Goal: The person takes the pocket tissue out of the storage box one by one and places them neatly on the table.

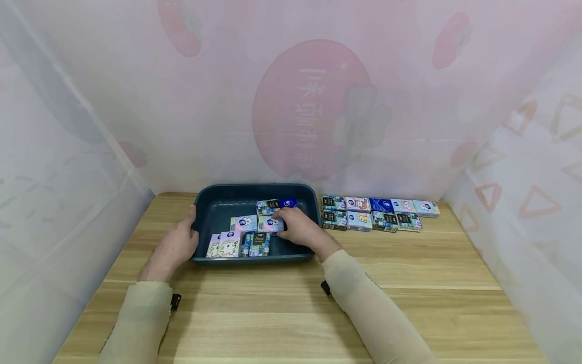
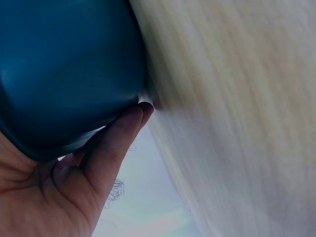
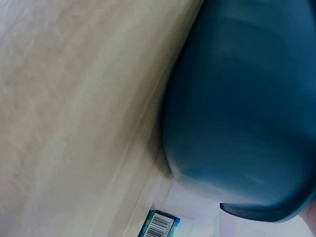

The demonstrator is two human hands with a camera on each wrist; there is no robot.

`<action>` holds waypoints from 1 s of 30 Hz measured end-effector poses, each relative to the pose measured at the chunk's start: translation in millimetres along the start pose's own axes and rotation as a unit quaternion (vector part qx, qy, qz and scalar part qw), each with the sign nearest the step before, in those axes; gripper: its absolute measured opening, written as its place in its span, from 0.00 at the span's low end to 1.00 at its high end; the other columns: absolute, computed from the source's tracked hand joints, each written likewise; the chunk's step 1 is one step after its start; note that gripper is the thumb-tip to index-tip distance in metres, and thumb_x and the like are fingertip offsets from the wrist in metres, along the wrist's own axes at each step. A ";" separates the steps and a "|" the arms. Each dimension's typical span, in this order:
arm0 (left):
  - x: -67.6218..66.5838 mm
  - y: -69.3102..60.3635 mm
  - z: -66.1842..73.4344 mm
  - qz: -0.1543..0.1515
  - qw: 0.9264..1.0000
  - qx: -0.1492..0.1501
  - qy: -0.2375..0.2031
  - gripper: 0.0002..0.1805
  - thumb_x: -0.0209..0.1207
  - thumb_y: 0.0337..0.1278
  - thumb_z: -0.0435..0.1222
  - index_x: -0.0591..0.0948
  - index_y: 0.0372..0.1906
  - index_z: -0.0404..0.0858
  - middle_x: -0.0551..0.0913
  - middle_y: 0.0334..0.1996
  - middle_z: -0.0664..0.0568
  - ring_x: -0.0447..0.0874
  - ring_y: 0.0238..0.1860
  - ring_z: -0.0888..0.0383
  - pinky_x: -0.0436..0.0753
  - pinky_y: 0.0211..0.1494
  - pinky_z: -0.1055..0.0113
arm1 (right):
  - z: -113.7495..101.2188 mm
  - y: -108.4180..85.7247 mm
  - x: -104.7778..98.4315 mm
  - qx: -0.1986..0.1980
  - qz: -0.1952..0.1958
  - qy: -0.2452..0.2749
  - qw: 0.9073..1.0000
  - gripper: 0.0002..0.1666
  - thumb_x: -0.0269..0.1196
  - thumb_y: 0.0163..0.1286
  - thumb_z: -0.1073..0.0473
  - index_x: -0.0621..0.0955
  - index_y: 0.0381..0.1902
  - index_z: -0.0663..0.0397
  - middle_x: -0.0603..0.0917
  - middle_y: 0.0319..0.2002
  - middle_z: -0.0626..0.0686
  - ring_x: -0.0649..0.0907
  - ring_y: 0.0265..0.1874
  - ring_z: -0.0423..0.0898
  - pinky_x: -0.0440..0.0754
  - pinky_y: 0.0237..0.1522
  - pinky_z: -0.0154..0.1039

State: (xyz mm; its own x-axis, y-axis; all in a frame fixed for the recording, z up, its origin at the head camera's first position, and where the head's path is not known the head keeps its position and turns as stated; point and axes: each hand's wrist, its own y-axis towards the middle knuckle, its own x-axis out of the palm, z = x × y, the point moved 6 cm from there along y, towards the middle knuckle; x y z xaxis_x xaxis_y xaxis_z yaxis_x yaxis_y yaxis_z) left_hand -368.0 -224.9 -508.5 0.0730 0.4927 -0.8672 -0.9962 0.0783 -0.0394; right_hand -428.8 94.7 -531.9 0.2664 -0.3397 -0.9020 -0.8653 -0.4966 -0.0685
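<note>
A dark blue tray [image 1: 254,259] stands on the table with several tissue packs lying in it. At its left end my left hand [image 1: 177,242] grips the rim, with fingers [image 2: 116,140] along the outer wall. My right hand [image 1: 300,227] reaches over the right rim and pinches a light blue tissue pack [image 1: 267,224] inside the tray. Behind that pack lie a dark floral pack [image 1: 267,207] and a blue pack [image 1: 287,202]. Another light blue pack [image 1: 243,223] is to its left. Purple-white packs [image 1: 229,244] and dark floral packs [image 1: 259,244] lean along the front wall.
Right of the tray, two rows of tissue packs sit against the back wall, among them a blue pack [image 1: 381,205] and a dark floral pack [image 1: 408,221]. The wooden table [image 1: 254,313] is bounded by printed cloth walls [image 1: 218,126].
</note>
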 end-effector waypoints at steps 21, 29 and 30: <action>2.6 1.7 -1.7 -0.007 1.000 -0.022 0.002 0.43 0.47 0.90 0.32 0.45 0.97 0.31 0.79 0.39 0.38 0.73 0.24 0.53 0.76 0.31 0.58 | -25.2 -24.0 -24.9 -0.001 0.012 0.080 0.997 0.32 0.73 0.83 0.63 0.84 0.81 0.53 0.81 0.80 0.62 0.84 0.65 0.59 0.86 0.71 0.58; 1.7 0.3 -0.9 -0.006 1.000 -0.020 0.005 0.43 0.48 0.90 0.32 0.45 0.97 0.30 0.84 0.58 0.23 0.74 0.26 0.52 0.76 0.32 0.58 | -24.6 -31.7 -37.8 -0.035 0.047 0.032 0.998 0.30 0.73 0.86 0.60 0.83 0.82 0.53 0.81 0.83 0.58 0.83 0.81 0.59 0.81 0.85 0.60; 1.5 0.3 -0.8 -0.005 1.000 -0.019 0.006 0.43 0.48 0.90 0.32 0.46 0.97 0.30 0.84 0.62 0.22 0.74 0.27 0.52 0.76 0.32 0.58 | -24.3 -32.7 -39.9 -0.043 0.051 0.022 0.998 0.30 0.73 0.86 0.60 0.83 0.82 0.53 0.81 0.83 0.58 0.83 0.81 0.58 0.83 0.84 0.59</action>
State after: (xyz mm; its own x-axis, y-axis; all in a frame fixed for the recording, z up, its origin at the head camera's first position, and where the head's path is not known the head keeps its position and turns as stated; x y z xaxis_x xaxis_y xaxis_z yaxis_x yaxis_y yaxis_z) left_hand -368.2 -224.8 -510.1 0.0816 0.4814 -0.8727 -0.9966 0.0501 -0.0655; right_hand -400.8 105.2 -483.3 0.1984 -0.4260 -0.8827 -0.8499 -0.5234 0.0616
